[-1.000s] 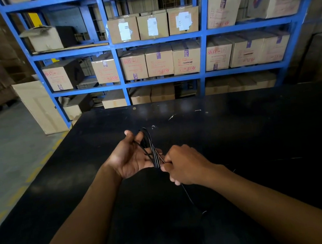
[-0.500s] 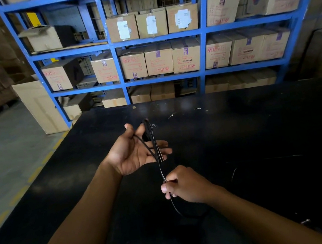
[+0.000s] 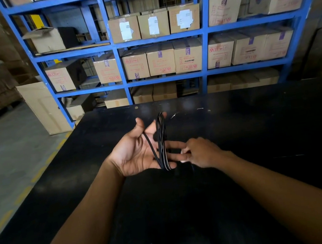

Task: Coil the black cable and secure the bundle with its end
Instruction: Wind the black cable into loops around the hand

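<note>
Above the black table (image 3: pixel 259 129), the left hand (image 3: pixel 137 153) is spread wide, palm up, with the black cable (image 3: pixel 161 142) looped in several turns around its fingers; the right hand (image 3: pixel 201 152), just right of the loops, has fingers curled, pinching near the left fingertips; whether it grips cable is unclear

"ADK" reads on purple tape on the cardboard boxes (image 3: pixel 188 55); their red print is illegible
</note>
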Demonstrator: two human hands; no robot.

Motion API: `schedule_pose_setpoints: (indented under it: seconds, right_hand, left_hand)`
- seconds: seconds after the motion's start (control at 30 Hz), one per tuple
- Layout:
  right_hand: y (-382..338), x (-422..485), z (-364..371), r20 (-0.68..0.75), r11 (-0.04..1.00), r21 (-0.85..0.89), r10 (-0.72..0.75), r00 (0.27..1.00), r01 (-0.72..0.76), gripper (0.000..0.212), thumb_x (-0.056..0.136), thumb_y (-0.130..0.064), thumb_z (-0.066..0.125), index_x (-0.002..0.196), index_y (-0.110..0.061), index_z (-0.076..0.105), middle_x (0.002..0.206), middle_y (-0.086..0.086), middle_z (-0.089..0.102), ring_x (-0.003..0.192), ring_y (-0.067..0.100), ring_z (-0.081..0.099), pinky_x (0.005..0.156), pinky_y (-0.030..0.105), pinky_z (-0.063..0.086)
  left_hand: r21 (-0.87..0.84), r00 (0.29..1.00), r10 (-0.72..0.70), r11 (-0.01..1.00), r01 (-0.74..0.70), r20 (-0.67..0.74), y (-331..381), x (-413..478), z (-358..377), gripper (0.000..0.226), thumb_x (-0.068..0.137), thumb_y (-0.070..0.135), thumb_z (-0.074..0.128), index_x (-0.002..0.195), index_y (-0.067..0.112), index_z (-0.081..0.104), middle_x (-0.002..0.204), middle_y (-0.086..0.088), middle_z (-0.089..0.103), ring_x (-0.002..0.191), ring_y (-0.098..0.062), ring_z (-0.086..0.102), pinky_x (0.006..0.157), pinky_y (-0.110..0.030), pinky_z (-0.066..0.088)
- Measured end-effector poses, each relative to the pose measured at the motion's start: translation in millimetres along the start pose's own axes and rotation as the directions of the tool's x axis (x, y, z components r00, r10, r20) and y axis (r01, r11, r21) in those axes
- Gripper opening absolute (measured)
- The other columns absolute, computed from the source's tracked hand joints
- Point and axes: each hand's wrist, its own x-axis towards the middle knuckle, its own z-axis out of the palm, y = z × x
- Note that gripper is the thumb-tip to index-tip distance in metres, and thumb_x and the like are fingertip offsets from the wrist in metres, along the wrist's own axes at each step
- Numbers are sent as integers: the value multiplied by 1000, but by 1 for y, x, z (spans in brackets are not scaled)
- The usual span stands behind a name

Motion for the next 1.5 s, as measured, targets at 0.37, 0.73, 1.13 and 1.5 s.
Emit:
schedule_pose_setpoints:
  seconds: [0.37, 0.73, 1.13, 1.5]
  right_hand:
    - [-2, 25, -86, -244, 965, -263, -50, 969, -17, 15, 84, -36, 71, 96, -27, 72, 100, -2, 69, 97, 22, 61, 86, 45, 50]
    - [-17, 24, -99, -262, 953, -301, -113, 959, 30, 10, 84, -32, 72, 78, -29, 65, 96, -2, 71, 94, 24, 64, 79, 41, 45]
    - [-57, -12, -85, -184, 954, -271, -185, 965, 131, 9, 88, -31, 68, 88, -23, 65, 100, 3, 69, 93, 24, 63, 83, 43, 50]
    - [-71, -45, -43, 113, 987, 114, -128, 985, 115, 21, 94, -26, 61, 84, -11, 71, 68, 2, 74, 67, 14, 74, 74, 36, 61]
  left_hand:
    - [174, 976, -182, 972, 160, 117, -10, 2, 10, 71, 89, 71, 7, 146, 42, 36, 149, -35, 33, 132, -59, 34, 101, -58, 43]
    - [82, 955, -295, 952, 294, -1, -37, 15, -12, 71, 88, 72, 21, 150, 39, 29, 150, -38, 28, 135, -62, 26, 103, -63, 37]
    - [-176, 928, -182, 976, 130, -325, -38, 5, -42, 64, 86, 69, 31, 135, 35, 56, 138, -44, 41, 123, -63, 43, 94, -66, 43]
    - [-214, 895, -46, 975, -56, -445, -28, 5, -48, 67, 92, 68, 19, 128, 26, 56, 123, -35, 61, 103, -52, 64, 83, -65, 49]
